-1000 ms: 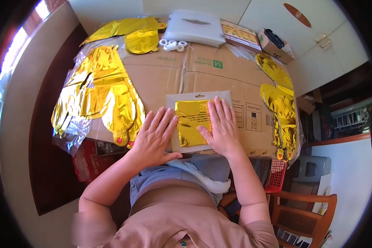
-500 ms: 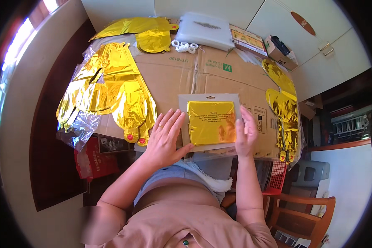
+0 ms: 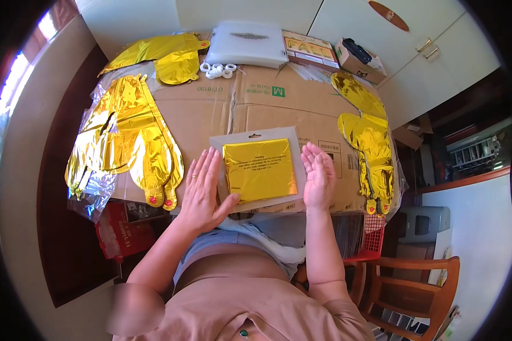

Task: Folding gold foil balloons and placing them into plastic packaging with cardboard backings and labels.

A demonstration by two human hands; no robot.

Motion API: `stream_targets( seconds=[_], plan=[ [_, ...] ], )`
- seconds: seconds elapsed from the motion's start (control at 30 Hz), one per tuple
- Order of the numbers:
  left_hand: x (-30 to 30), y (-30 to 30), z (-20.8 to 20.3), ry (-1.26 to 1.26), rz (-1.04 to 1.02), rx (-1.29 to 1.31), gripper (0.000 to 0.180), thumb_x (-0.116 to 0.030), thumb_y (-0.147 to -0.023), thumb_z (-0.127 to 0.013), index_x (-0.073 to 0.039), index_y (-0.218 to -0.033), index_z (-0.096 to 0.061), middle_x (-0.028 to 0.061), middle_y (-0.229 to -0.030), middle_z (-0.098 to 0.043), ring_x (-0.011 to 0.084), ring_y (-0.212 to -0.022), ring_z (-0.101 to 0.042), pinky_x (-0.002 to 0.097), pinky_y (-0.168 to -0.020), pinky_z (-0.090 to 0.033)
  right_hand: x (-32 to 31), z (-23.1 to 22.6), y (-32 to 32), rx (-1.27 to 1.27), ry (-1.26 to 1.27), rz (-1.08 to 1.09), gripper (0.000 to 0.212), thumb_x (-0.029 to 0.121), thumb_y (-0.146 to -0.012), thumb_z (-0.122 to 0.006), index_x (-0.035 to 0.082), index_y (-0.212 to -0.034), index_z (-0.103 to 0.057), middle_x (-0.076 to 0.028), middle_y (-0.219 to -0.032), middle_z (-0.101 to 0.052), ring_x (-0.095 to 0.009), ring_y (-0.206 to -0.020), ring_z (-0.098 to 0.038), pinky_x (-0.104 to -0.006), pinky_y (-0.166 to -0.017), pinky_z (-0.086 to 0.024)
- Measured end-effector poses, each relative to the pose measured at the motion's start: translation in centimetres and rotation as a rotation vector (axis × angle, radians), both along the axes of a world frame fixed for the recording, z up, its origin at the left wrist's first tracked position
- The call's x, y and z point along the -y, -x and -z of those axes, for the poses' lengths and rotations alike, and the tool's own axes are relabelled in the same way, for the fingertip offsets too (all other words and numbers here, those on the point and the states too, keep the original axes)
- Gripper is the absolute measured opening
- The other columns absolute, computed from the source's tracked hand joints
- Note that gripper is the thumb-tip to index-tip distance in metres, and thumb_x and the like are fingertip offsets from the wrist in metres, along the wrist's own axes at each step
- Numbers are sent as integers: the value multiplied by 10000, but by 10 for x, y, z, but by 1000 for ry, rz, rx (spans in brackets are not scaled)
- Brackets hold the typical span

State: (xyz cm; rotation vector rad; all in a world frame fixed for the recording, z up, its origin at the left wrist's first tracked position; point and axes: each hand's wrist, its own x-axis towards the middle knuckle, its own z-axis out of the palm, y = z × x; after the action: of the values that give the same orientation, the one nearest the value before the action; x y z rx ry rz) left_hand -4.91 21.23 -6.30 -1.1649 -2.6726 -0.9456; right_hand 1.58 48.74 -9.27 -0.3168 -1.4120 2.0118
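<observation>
A flat clear packet [image 3: 259,170] with a folded gold foil balloon inside lies near the front edge of the cardboard-covered table. It has a hanging slot at its far end and small dark print on its face. Along its left edge rests my left hand [image 3: 203,190], fingers stretched out and the thumb over the near left corner. My right hand [image 3: 319,179] is just beyond the right edge, palm turned inward, fingers loosely bent and nothing in them. Both hands are open.
Large flat gold foil balloons [image 3: 133,136] lie at left on clear plastic; another [image 3: 367,142] lies at right. Along the back are a gold foil piece [image 3: 176,65], white ribbon rolls [image 3: 217,70], a translucent case [image 3: 247,48] and boxes [image 3: 310,50]. A wooden chair [image 3: 409,284] stands lower right.
The view has shifted, so the table appears further left. My right hand has come away from the packet's right edge, and my left hand stays by its left edge.
</observation>
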Motion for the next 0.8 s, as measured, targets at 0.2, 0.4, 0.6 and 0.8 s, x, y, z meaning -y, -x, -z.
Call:
stream_targets(
  seconds=[0.2,0.4,0.6,0.8],
  plan=[
    [-34,5,-6,155,136,-114,1076,-679,-839,-643,9,-1577,-270,256,-1642,-230,429,-1540,-167,552,-1248,-97,3,1,-1,32,-51,-17,314,185,-1074,-511,-24,-1290,-600,-160,-1344,-625,-256,-1260,-595,-402,-1113,-447],
    [-43,10,-1,327,209,-165,1051,-749,-852,-549,6,-1553,-340,246,-1632,-268,419,-1541,-173,552,-1250,-89,5,1,-2,39,-55,-22,316,200,-1077,-510,-23,-1278,-608,-161,-1361,-615,-252,-1276,-584,-400,-1124,-435],
    [-43,11,2,261,213,-188,1044,-745,-862,-535,11,-1555,-337,255,-1628,-270,425,-1541,-171,549,-1252,-83,-7,-3,-2,59,80,-101,305,207,-1069,-536,-18,-1253,-626,-143,-1298,-650,-233,-1214,-618,-380,-1085,-466],
    [-35,8,-11,125,258,-127,935,-659,-759,-719,-108,-1478,-490,214,-1565,-381,424,-1506,-255,596,-1226,-145,-88,-66,35,488,-596,-241,295,249,-1015,-638,-11,-1140,-695,-101,-1081,-739,-208,-1024,-704,-313,-900,-541]
  ],
)
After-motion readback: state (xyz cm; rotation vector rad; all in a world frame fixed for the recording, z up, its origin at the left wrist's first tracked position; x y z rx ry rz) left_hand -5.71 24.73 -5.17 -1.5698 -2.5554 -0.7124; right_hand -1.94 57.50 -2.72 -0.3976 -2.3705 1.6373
